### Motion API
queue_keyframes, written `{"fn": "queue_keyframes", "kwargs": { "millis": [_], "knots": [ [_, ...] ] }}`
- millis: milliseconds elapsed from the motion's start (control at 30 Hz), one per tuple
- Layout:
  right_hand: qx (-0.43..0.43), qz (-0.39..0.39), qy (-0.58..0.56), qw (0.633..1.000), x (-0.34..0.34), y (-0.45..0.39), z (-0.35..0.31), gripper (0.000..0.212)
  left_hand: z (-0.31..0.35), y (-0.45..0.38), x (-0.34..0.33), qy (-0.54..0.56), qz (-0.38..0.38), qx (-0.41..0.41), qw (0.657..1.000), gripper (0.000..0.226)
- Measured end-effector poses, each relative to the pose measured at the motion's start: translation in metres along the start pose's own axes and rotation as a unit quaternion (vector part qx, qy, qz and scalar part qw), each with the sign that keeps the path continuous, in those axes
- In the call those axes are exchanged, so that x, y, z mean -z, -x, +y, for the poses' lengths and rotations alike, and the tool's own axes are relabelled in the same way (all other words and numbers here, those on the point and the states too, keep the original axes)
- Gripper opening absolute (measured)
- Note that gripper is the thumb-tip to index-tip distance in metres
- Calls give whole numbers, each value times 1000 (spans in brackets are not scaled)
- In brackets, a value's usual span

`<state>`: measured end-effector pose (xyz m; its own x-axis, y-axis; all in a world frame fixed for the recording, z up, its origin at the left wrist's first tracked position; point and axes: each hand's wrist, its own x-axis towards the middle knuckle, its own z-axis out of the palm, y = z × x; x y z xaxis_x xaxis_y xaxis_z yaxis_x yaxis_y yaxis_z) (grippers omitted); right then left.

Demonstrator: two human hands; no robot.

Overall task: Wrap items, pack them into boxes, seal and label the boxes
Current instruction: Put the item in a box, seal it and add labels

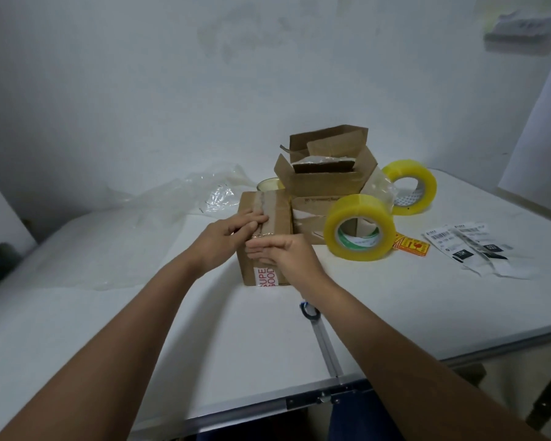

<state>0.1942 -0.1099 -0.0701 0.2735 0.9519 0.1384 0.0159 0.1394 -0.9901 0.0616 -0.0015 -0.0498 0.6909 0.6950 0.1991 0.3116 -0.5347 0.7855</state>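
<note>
A closed brown cardboard box (277, 214) with a red and white sticker on its front stands in the middle of the white table (236, 338). A strip of clear tape runs along its top seam. My left hand (233, 233) lies on the box top, its straight fingers pressing the tape. Over the box's front top edge my right hand (283, 254) presses flat against the tape end. A roll of yellowish clear tape (358, 227) stands on edge just right of the box.
Behind the box an open cardboard box (328, 173) sits on another box. A second tape roll (411, 187) stands further right. Printed labels (471, 246) and an orange sticker (411, 246) lie at right. Crumpled clear plastic (185, 198) lies at left. A blue tool (309, 311) is beneath my right forearm.
</note>
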Motion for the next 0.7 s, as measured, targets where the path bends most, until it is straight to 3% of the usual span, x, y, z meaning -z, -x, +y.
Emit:
{"fn": "queue_keyframes", "kwargs": {
  "millis": [267, 433, 567, 633, 700],
  "knots": [
    [-190, -19, 63, 980, 0, 12, 19, 20, 6, 7, -2, -67, 25, -12, 997, 30],
    [-123, 51, 141, 981, 11, 13, 0, 39, 28, 18, -13, -166, 67, 2, 984, 32],
    [-103, 137, 164, 971, 31, 15, -1, 44, 59, 32, -34, -383, 125, 18, 915, 36],
    [-94, 170, 173, 966, 41, 18, 6, 36, 64, 39, -38, -397, 173, -22, 901, 39],
    [-77, 179, 174, 965, 44, 21, 10, 28, 62, 43, -27, -329, 219, -46, 918, 34]
  ]
}}
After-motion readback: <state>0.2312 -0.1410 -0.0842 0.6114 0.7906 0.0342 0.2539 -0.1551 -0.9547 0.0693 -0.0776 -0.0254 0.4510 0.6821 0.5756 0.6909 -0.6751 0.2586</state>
